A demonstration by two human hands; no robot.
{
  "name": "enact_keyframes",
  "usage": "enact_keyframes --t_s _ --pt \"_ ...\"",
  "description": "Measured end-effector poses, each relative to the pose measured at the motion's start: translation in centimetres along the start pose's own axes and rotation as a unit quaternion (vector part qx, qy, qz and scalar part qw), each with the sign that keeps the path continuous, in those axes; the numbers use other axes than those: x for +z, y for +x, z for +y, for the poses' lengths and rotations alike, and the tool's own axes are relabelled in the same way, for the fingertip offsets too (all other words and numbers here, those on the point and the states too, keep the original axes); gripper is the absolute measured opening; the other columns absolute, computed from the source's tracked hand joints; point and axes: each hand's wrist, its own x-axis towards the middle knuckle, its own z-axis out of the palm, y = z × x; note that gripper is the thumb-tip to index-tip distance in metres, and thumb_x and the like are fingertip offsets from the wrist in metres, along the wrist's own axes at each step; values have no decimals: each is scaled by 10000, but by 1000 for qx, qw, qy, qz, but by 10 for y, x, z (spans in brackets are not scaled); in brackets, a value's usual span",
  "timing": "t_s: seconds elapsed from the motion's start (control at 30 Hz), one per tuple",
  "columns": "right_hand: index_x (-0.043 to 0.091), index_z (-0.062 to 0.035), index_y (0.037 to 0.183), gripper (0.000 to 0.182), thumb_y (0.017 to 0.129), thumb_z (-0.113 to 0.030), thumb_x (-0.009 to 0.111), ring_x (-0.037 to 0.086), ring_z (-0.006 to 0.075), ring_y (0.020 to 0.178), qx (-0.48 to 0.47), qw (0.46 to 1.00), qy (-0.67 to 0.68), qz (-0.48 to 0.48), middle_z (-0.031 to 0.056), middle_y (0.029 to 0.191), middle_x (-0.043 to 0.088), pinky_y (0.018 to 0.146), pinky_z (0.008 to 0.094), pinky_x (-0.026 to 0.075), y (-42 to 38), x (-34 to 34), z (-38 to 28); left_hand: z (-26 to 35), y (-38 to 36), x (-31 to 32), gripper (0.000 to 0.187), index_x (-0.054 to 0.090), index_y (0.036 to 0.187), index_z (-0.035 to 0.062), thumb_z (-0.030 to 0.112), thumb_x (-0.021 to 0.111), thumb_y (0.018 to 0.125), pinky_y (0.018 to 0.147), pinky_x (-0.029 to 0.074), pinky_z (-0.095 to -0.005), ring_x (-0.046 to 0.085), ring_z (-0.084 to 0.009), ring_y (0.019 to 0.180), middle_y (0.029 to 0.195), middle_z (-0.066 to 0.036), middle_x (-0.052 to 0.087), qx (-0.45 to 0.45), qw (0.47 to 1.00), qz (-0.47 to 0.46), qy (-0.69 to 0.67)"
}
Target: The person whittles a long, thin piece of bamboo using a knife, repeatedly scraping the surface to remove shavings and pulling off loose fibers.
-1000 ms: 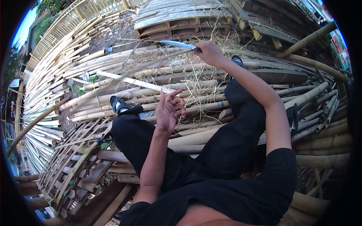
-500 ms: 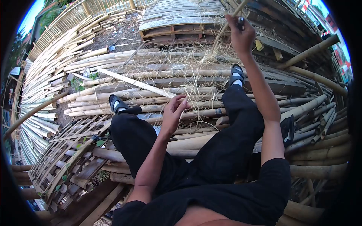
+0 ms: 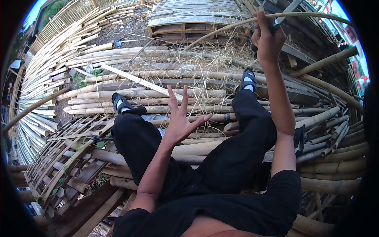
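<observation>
My right hand (image 3: 269, 41) is raised at the upper right, its fingers closed round a knife with a dark handle. The pale knife blade (image 3: 291, 10) points up and to the right. A long, thin bamboo strip (image 3: 316, 14) passes through the same hand, bowing from the straw on the left to the far right. Over my lap, my left hand (image 3: 179, 120) is empty with its fingers spread. Beyond its fingertips lies a flat pale split of bamboo (image 3: 134, 80) on the poles.
Bamboo poles (image 3: 150, 94) cover the ground under my feet, strewn with straw shavings (image 3: 221, 59). A wooden pallet (image 3: 189, 20) stands ahead. At lower left leans a slatted bamboo panel (image 3: 71, 158). More poles (image 3: 335, 166) are stacked on the right.
My right hand has moved a little right, and the bamboo strip now arcs across to the right with the blade showing. My left hand has spread its fingers, which were curled before.
</observation>
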Motion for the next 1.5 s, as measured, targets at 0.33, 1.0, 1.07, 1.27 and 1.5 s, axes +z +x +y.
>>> enact_keyframes --t_s 0.33,1.0,1.07,1.27,1.5 --pt "594 -23 988 346 894 -355 608 286 31 379 268 929 221 -125 -24 687 495 367 216 201 -6 5 26 7 18 -57 715 324 1384 9 257 674 812 1090 123 -570 199 -425 1366 1456 -224 268 110 940 276 166" --pt "534 -17 963 364 907 -374 580 280 14 402 409 848 306 -142 -34 643 416 370 181 226 -26 10 45 73 77 -91 505 554 1199 11 382 633 866 580 499 -291 644 -161 696 798 -127 646 9 997 25 70" --pt "533 -13 944 376 891 -377 607 281 15 401 429 845 279 -154 -34 625 409 373 180 223 -26 9 46 76 72 -89 295 618 925 -25 265 563 934 402 330 -197 467 -25 479 555 5 525 -24 998 -36 -51" --pt "523 -34 987 324 903 -338 597 275 12 407 486 835 157 -207 -53 590 389 364 175 215 -41 11 61 20 57 -43 292 566 807 28 278 532 954 416 230 -195 321 -11 465 551 61 422 -45 968 -45 -242" --pt "477 -32 996 478 910 -500 512 279 48 433 580 801 37 -142 -47 606 344 379 206 235 -48 -12 106 -21 23 -15 270 580 824 12 248 540 950 423 243 -199 339 -14 476 571 57 430 -134 939 22 -316"
